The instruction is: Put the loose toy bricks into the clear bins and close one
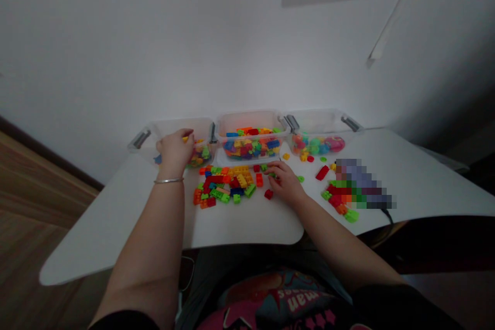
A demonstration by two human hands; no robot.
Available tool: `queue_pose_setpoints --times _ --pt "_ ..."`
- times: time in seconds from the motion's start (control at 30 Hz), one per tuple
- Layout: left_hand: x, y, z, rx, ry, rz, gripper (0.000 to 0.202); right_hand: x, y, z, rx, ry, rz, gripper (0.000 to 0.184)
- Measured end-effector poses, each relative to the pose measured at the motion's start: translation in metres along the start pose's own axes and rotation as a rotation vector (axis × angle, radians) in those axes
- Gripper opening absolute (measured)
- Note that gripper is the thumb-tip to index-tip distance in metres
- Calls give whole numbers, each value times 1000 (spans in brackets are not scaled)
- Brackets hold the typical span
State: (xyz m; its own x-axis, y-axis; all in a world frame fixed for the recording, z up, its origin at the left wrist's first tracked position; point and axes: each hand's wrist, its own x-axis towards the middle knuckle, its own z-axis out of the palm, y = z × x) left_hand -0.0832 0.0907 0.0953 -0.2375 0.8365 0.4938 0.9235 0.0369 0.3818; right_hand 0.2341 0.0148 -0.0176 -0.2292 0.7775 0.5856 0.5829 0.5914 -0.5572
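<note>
My left hand (175, 152), with a silver bangle at the wrist, is over the left clear bin (166, 126). Its fingers curl down in a closed grasp; a bit of yellow shows by the fingertips, but what they hold is hidden. On the table, my right hand (285, 181) lies at the right end of a pile of toy building bricks (222, 185). Its fingers are apart, the fingertips beside a small green brick (264, 167). A dark red brick (268, 194) and an orange brick (259, 180) lie close by.
The middle clear bin (251, 118) holds many mixed bricks. Colourful rounded pieces fill the bottom of the right clear bin (317, 118). More bricks (338, 198) lie at the right beside a blurred-out object (361, 183) with a dark cord. The white table (247, 227) stands against a wall.
</note>
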Motion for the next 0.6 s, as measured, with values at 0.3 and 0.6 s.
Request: queue_pose_setpoints --times 0.3,0.6 --pt "-70 46 -6 -255 201 285 32 1 0 -1 -61 50 4 21" --pt "-132 86 24 -64 -241 662 29 1 9 -13 -292 146 83 21"
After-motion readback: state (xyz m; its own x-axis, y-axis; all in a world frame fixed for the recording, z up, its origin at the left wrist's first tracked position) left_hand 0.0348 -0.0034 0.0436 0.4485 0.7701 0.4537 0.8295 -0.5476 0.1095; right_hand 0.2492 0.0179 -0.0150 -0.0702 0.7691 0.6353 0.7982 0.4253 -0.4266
